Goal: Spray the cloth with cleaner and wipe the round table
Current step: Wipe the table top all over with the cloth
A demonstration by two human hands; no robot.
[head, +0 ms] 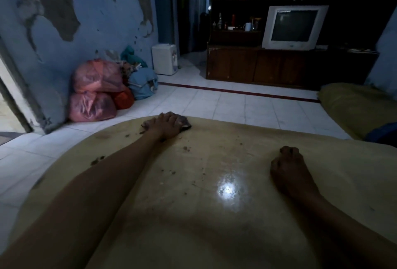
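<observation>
Nearest me, my right hand (287, 170) rests on the round table (214, 236), curled into an empty fist. Farther out, my left hand (166, 123) presses flat-fingered on the dark cloth (185, 124) at the table's far edge. Beyond, stuffed pink bags (96, 79) lean against the wall; I cannot tell their contents.

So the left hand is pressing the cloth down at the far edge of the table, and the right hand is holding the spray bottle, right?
Not quite. The right hand holds no spray bottle: the head view shows it resting on the table as an empty fist. The rest stands: the left hand presses the cloth at the table's far edge.
</observation>
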